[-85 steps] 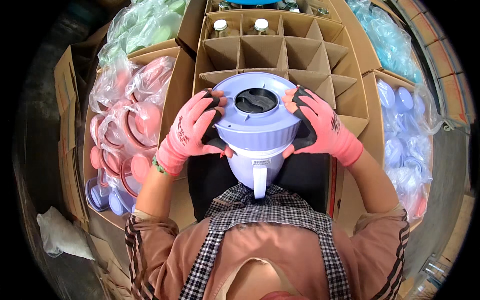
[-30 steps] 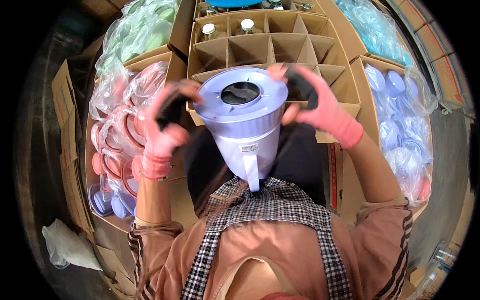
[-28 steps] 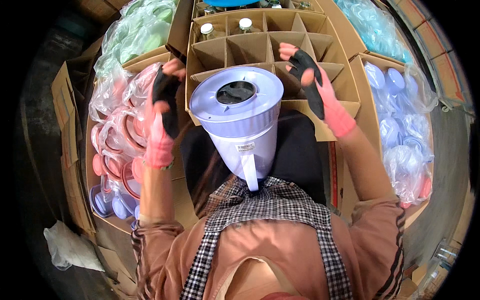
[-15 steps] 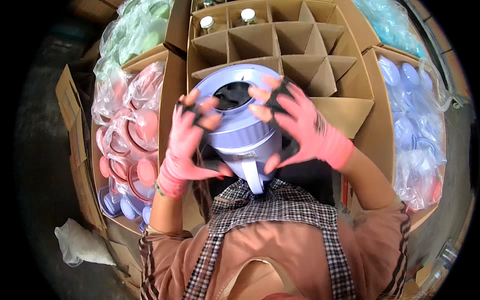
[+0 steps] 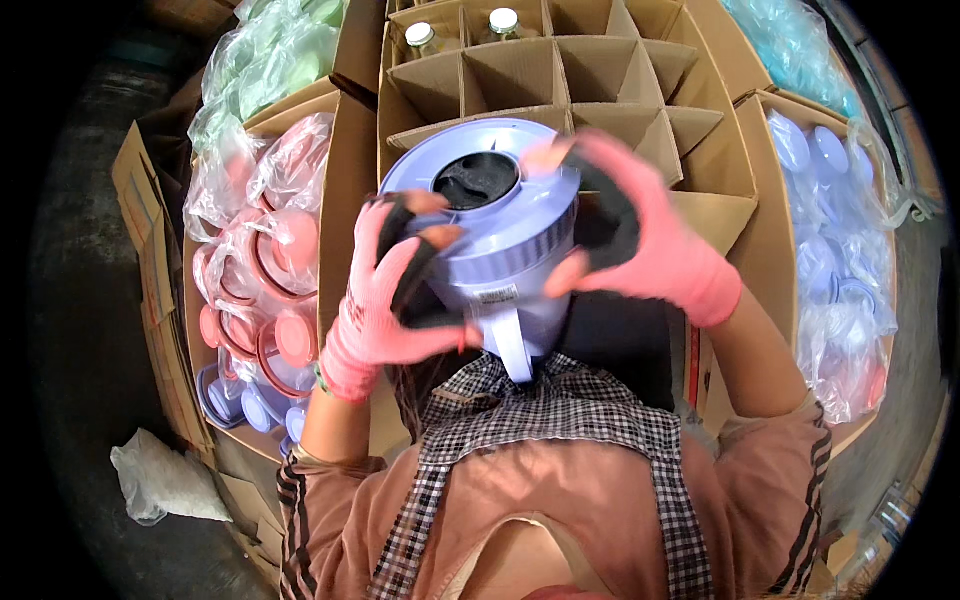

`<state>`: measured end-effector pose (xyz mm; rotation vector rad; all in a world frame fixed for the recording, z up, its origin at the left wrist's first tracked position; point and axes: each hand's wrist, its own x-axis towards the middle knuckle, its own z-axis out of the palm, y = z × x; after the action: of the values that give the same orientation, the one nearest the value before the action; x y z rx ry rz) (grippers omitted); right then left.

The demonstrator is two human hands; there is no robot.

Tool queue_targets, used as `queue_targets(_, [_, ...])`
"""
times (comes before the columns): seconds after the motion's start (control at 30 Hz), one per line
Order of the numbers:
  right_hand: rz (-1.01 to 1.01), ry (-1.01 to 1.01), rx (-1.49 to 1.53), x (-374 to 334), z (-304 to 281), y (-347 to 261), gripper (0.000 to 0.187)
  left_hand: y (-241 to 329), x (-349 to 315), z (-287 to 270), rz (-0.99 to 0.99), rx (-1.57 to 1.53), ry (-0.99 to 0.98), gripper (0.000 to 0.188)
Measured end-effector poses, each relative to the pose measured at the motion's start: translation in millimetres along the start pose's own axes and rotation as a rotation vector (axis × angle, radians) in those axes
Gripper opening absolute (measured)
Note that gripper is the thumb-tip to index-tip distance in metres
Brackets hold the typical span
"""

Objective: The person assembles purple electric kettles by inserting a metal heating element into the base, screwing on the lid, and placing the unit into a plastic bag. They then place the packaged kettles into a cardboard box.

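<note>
A lavender plastic jug [image 5: 548,310] with a wide lid [image 5: 500,233] stands upright before my apron. Its handle [image 5: 512,345] points toward me, and a round black piece [image 5: 476,181] sits in the lid's middle. Both hands wear pink gloves with black palms and bare fingertips. My left hand [image 5: 385,290] curls round the lid's left side, with its thumb low beside the jug body. On the right, my right hand [image 5: 640,225], a little blurred, spans the lid's rim, fingers on top and thumb against the side below.
A divided carton [image 5: 745,150] lies beyond the jug, with white-capped glass bottles [image 5: 503,24] in its far cells. The left carton [image 5: 327,215] holds bagged pink lids [image 5: 295,240]; the right one [image 5: 780,240] holds bagged lavender parts [image 5: 825,155]. A plastic bag [image 5: 165,480] lies at lower left.
My right hand has moved outward to the right side of the lid's rim. The left hand has shifted slightly right and its fingers lie lower on the lid. The jug has tilted slightly.
</note>
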<state>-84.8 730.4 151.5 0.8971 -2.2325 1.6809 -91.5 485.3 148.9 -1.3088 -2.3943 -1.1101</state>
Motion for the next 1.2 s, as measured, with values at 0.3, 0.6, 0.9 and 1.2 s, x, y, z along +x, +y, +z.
queue_targets(0.3, [0.479, 0.454, 0.176, -12, 65, 17, 0.045, -68, 6, 24, -0.651, -0.990, 0.404, 0.049])
queue_targets(0.6, [0.654, 0.441, 0.762, 9, 35, 50, 0.033, -25, 7, 33, -0.617, -0.523, 0.508, 0.048])
queue_targets(0.9, [0.055, -0.791, -0.567, 47, 10, -55, 0.032, -81, -13, 77, -0.698, -2.029, 0.017, 0.041])
queue_targets(1.2, [0.118, -0.834, -0.905, 56, 44, -40, 0.013, -80, -11, 73, -0.787, -2.188, 0.039, 0.033])
